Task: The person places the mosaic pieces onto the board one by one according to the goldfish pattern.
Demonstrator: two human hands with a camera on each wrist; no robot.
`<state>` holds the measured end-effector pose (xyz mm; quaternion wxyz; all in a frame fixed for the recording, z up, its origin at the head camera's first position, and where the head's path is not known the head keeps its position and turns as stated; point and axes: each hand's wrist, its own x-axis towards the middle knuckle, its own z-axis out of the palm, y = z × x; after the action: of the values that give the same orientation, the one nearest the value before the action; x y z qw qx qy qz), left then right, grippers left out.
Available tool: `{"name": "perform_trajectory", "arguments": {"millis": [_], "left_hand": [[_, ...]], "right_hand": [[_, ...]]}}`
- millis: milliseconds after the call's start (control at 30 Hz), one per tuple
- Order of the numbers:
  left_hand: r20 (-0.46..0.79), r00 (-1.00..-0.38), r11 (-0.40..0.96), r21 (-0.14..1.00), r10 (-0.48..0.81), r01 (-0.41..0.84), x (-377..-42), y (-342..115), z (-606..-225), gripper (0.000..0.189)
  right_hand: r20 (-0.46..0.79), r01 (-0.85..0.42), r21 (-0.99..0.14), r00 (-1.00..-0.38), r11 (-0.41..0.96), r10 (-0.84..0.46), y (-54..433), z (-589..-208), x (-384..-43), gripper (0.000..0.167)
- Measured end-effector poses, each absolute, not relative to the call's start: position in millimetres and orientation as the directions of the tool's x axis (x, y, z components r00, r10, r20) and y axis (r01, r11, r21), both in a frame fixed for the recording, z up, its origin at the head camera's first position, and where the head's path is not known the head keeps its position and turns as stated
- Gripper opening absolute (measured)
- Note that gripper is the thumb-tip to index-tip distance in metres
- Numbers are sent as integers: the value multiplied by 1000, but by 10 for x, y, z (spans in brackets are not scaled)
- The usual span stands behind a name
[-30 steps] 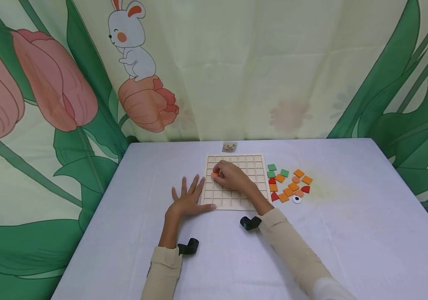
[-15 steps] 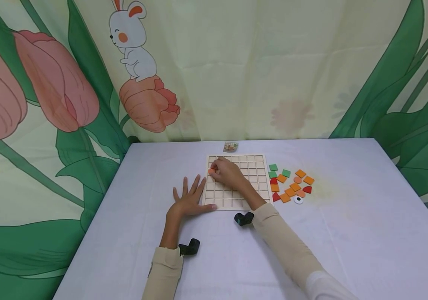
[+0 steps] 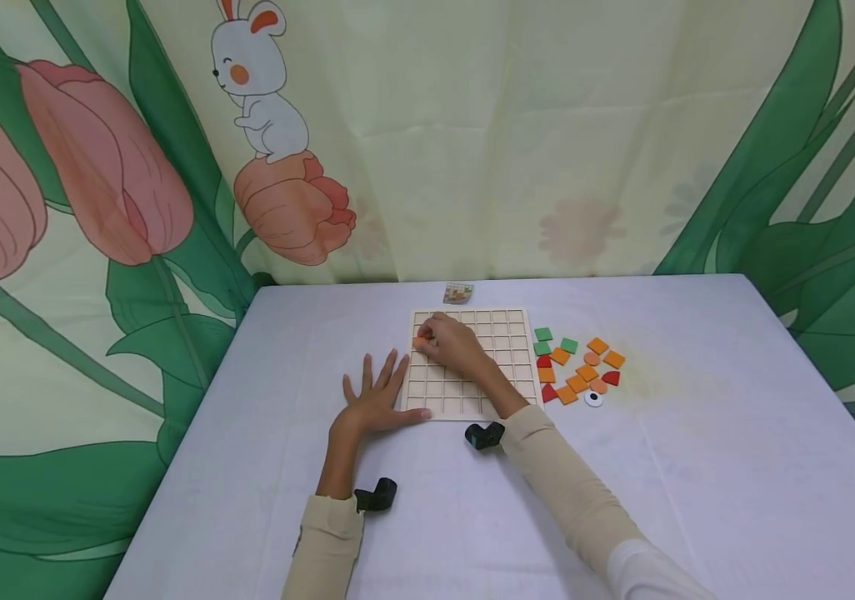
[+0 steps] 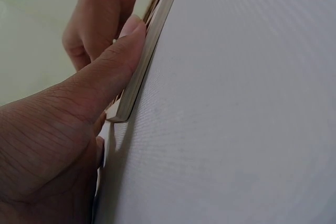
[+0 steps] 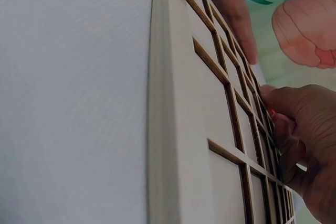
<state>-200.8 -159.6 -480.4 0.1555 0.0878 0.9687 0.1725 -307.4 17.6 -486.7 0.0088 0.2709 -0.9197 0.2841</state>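
Note:
A pale wooden grid board (image 3: 498, 333) with square recesses lies on the table. Over its left side, my right hand (image 3: 453, 343) pinches a small orange piece (image 3: 418, 342) between thumb and fingers, at the board's left column. In the right wrist view only a sliver of that piece shows beside the thumb; its full shape is hidden. My left hand (image 3: 373, 404) is spread flat at the board's lower left corner, fingers straight. Its thumb (image 4: 113, 59) rests on the board's near edge in the left wrist view.
Right of the board lie loose pieces: green squares (image 3: 542, 334), orange squares (image 3: 597, 345), peach rounds (image 3: 592, 359), red rounded pieces (image 3: 611, 378) and a white eye disc (image 3: 593, 399). A small picture card (image 3: 458, 293) lies behind the board. A printed curtain (image 3: 472, 167) hangs beyond the table.
My right hand has moved slightly left and away from me over the board, the orange piece still pinched. The left hand stays in place.

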Motion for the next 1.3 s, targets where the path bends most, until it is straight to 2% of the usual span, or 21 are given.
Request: {"name": "perform_trajectory", "arguments": {"millis": [367, 1100, 1300], "left_hand": [[-254, -939, 924, 359, 231, 130, -2032, -1607, -4807, 106], [-264, -936, 922, 366, 233, 127, -2016, -1614, -4810, 106], [-263, -938, 929, 350, 224, 124, -2002, -1612, -4800, 105]], "right_hand": [[213, -515, -534, -850, 670, -482, 197, -4860, -3079, 25], [182, -486, -564, -861, 667, -474, 227, -4886, -3046, 25], [197, -499, -594, -851, 631, -487, 258, -4866, -3013, 24]]}}
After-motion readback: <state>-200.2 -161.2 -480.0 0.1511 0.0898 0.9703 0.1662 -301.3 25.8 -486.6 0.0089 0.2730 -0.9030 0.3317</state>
